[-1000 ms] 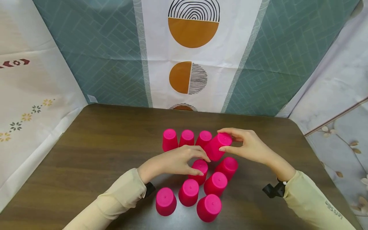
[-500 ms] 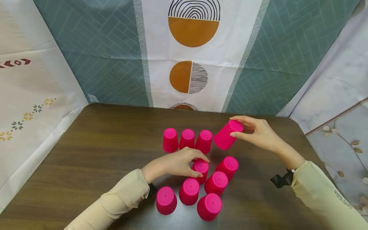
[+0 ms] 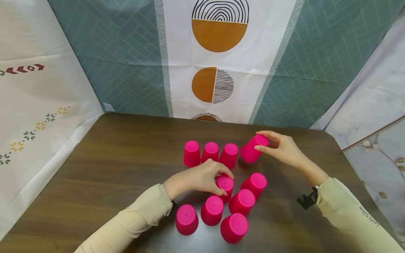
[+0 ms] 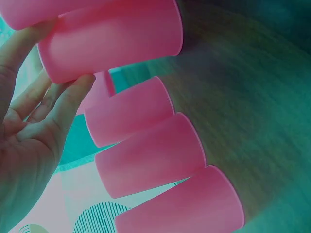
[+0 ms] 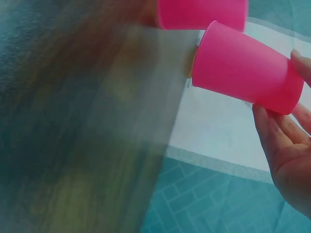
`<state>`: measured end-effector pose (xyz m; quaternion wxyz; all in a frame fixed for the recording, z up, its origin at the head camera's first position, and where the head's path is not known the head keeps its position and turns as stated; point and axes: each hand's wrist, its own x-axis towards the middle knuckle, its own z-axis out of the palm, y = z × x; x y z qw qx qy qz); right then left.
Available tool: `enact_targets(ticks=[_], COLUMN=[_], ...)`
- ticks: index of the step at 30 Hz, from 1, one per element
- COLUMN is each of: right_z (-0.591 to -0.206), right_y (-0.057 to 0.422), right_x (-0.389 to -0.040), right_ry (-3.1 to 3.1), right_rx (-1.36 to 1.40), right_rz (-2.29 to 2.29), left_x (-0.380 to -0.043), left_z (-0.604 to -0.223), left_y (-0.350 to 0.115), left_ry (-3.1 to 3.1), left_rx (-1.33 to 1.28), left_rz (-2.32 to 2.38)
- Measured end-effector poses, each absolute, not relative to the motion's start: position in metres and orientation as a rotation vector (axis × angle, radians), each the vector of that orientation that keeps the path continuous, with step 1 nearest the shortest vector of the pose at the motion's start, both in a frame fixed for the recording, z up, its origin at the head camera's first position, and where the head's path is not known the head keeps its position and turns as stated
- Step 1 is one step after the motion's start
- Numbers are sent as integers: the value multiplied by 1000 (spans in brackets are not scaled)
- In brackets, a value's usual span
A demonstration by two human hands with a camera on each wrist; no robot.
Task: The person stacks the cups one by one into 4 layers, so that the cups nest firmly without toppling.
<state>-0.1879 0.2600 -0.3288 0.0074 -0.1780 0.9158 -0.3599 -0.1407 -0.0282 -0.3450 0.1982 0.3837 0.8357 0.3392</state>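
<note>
Several pink cups stand upside down on the brown table. In the head view, my right hand [image 3: 280,149] pinches a tilted pink cup [image 3: 251,150] near its closed end, at the right end of the back row; a gap shows between its rim and the tabletop in the right wrist view. My left hand [image 3: 202,178] has thumb and fingers on both sides of an upright pink cup [image 3: 226,184] near the middle. The left wrist view shows those fingertips at the closed end of that cup [image 4: 116,39]. Three cups, one a back-row cup [image 3: 191,154], stand behind the left hand.
A front cup [image 3: 234,228], a left cup [image 3: 187,219] and several others stand close together near the left hand. The table [image 3: 126,147] extends to both sides. Patterned cloth [image 3: 133,63] hangs behind its back edge.
My right hand has carried its cup up, back and to the right, away from the middle cups, then slightly lower. The left hand stays near its cup, fingers closer around it.
</note>
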Motion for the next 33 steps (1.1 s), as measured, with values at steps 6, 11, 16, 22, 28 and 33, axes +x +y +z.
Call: enact_targets(ticks=[6,11,16,22,28,33], right_z=[-342,-348,-354,-358,-360,-361], right_y=[257,252,246,242,240,241], right_x=[-189,-191,-191,-189,-189,-191], right_ry=[2874,2888,2847,2822,2824,2816], right_rx=[-657,-767,-741,-738,-748,-743], right_rz=[-1065,-997,-997,-1000,-1003,-1008], left_x=[-143,-145,-146,-145,-145,-144], left_z=[-342,-338,-338,-338,-338,-340], left_y=[-25,-24,-24,-23,-24,-25], left_ry=[2359,2352,2342,2342,2345,2349], left_rx=[1103,1118,1110,1127,1145,1146], left_rz=[852,829,816,805,806,817])
